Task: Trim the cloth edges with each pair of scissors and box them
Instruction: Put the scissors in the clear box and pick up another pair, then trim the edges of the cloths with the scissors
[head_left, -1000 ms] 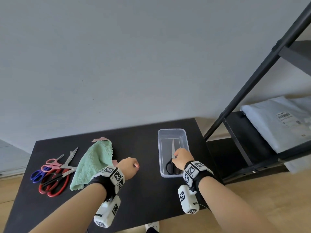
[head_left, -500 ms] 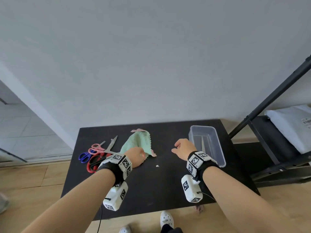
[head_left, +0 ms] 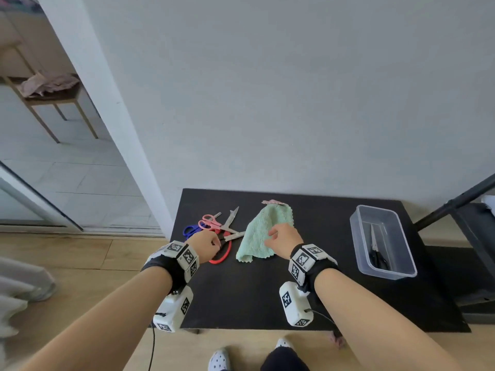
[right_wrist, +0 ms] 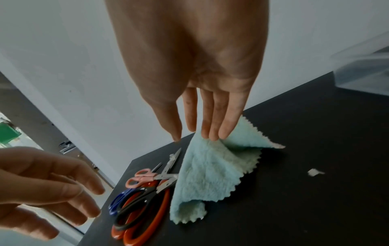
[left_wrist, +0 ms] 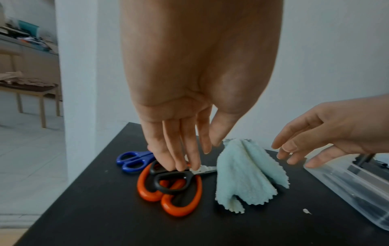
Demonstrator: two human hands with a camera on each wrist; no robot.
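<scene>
text: none legible | wrist bands (head_left: 184, 257): black-and-white square code markers only | labels/brands/numbers: none that can be read

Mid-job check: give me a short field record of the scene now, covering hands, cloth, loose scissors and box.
left hand: straight fingers touching the black-handled scissors atop the pile
right hand: straight fingertips on the green cloth
loose scissors: black-handled, orange-handled, blue-handled, pink-handled, left of the cloth
box: clear, table's right side, one black-handled pair inside
table: black
</scene>
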